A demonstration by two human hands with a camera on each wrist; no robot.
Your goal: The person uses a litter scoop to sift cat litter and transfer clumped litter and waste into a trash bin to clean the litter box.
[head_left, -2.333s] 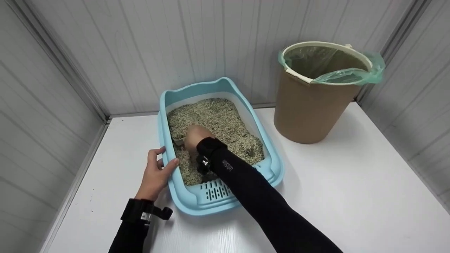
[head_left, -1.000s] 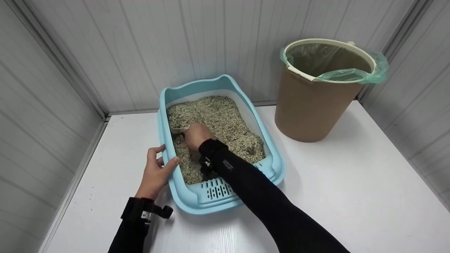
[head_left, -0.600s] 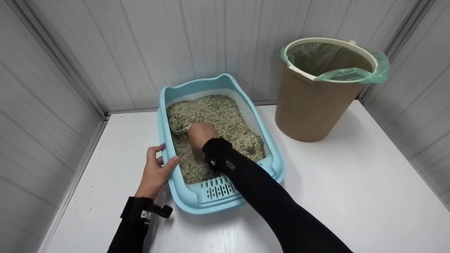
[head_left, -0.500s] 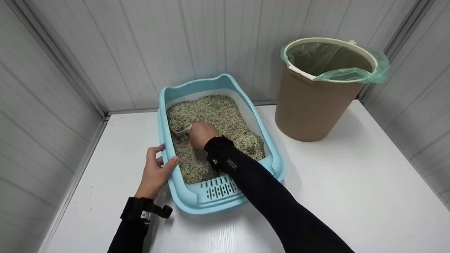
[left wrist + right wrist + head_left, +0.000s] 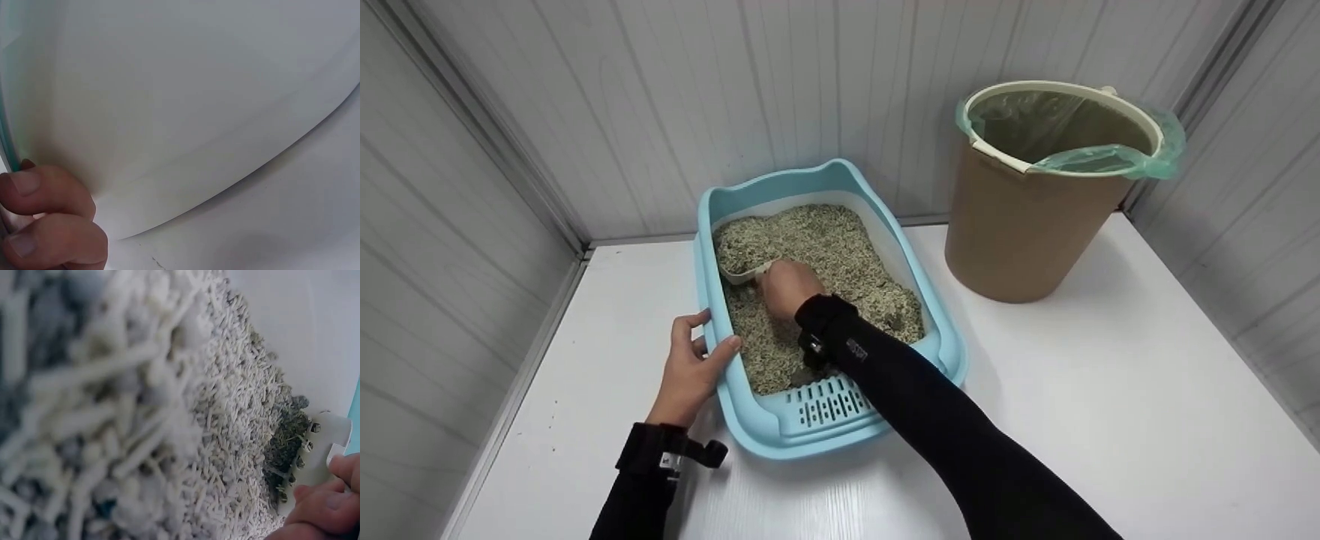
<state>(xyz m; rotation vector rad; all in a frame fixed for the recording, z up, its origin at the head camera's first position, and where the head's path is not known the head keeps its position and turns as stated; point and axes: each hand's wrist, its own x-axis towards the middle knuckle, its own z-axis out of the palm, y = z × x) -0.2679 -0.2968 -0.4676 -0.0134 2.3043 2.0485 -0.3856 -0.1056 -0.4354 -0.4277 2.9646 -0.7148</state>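
Lower left of centre: the left hand (image 5: 690,379) is clamped on the rim of the litter tray (image 5: 949,364), thumb over the edge, fingers curled against the outer wall. The tray, at the centre of the frame, is rounded, smooth blue plastic with a slotted front lip; loaded, it is probably heavy and stiff, best held by its rim. Inside, near its left wall, lies the off-white scoop (image 5: 742,275), likely light, rigid and best gripped by the handle; the right hand (image 5: 791,289) holds it, fingers closed together. The litter (image 5: 832,240) is coarse, dry-looking and rod-shaped, and should shift loosely. Upper right: a tapered brown bin (image 5: 1012,240) with a thin, crinkled green bag (image 5: 1166,142), presumably soft and easily torn.
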